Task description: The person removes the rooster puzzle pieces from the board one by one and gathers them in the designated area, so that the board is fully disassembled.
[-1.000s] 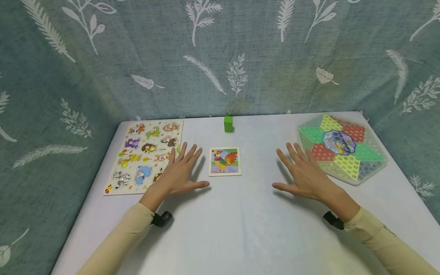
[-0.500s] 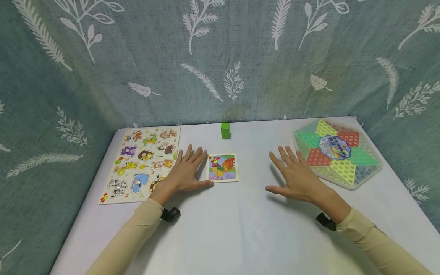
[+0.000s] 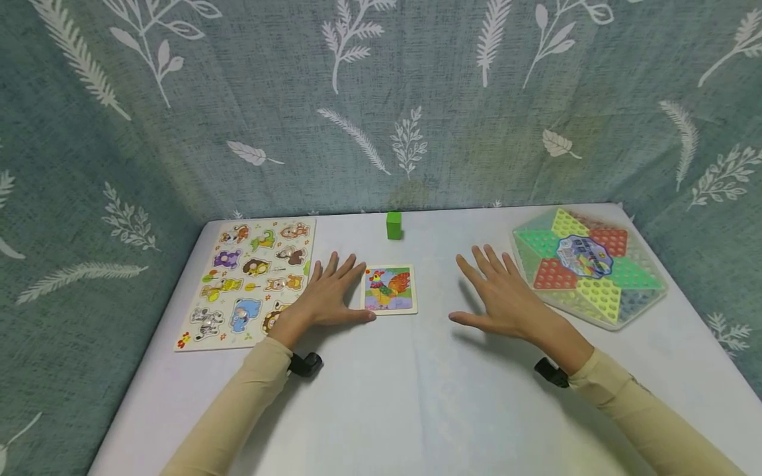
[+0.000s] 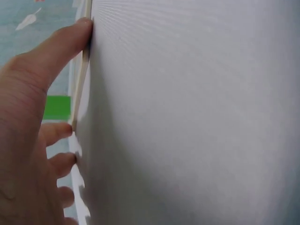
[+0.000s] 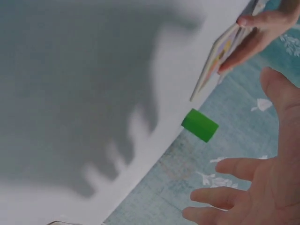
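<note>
A small square picture puzzle of a rooster point(image 3: 389, 291) lies flat in the middle of the white table. My left hand point(image 3: 326, 297) is at its left side, fingers spread and fairly straight. The thumb tip meets the puzzle's lower left corner and the index fingertip is right at the upper left one. In the left wrist view, the thumb point(image 4: 61, 44) overlaps the thin edge of the puzzle point(image 4: 80, 84). To the right of the puzzle, my right hand point(image 3: 506, 297) hovers over the table with spread fingers, holding nothing, its shadow below.
An animal peg puzzle board point(image 3: 238, 311) lies at the left, partly behind my left hand. A green block point(image 3: 393, 225) stands near the table's back edge. At the right is a hexagonal Chinese checkers set point(image 3: 631, 277). Patterned cloth point(image 3: 440, 145) rises behind.
My left hand has moved right, its thumb and index finger reaching the rooster puzzle's left side. The right hand has shifted a little left toward the puzzle.
</note>
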Demonstrator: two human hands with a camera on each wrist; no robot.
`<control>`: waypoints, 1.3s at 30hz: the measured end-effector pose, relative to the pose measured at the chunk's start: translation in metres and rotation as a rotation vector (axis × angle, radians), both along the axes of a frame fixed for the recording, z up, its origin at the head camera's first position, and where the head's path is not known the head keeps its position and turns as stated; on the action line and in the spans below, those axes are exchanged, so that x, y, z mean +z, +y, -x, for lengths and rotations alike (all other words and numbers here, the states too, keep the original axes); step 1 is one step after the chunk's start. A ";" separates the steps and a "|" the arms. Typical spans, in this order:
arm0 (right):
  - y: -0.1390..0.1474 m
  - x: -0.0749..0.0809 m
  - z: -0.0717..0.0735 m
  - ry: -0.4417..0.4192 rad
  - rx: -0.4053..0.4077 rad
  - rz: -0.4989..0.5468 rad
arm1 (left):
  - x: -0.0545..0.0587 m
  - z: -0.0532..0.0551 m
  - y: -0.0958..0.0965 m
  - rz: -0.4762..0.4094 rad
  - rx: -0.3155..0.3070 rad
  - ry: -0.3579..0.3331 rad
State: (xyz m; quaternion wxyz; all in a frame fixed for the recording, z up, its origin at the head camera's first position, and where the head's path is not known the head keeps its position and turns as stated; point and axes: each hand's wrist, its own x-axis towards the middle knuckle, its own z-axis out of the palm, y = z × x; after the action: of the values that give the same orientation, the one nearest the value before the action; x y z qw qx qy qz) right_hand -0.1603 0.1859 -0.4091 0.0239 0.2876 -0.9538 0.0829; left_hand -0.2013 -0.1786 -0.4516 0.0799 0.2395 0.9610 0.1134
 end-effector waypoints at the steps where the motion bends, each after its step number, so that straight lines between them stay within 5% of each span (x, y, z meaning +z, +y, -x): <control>1: -0.001 0.001 0.002 -0.004 -0.003 0.001 | -0.001 0.000 0.001 -0.007 0.004 -0.005; 13: -0.035 0.006 0.034 -0.066 0.008 -0.002 | -0.004 0.005 0.003 -0.034 0.047 -0.040; 23: -0.077 -0.003 0.058 -0.221 0.064 0.031 | -0.002 0.002 0.004 -0.077 0.056 -0.084; 39: -0.118 -0.013 0.075 -0.161 0.147 0.083 | -0.004 0.003 0.003 -0.069 0.057 -0.082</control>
State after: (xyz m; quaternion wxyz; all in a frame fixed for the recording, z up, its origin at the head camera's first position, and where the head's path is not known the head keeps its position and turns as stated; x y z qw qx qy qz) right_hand -0.2356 0.0676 -0.4218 -0.0471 0.3479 -0.9248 0.1468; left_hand -0.2043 -0.1757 -0.4558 0.1077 0.2097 0.9589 0.1582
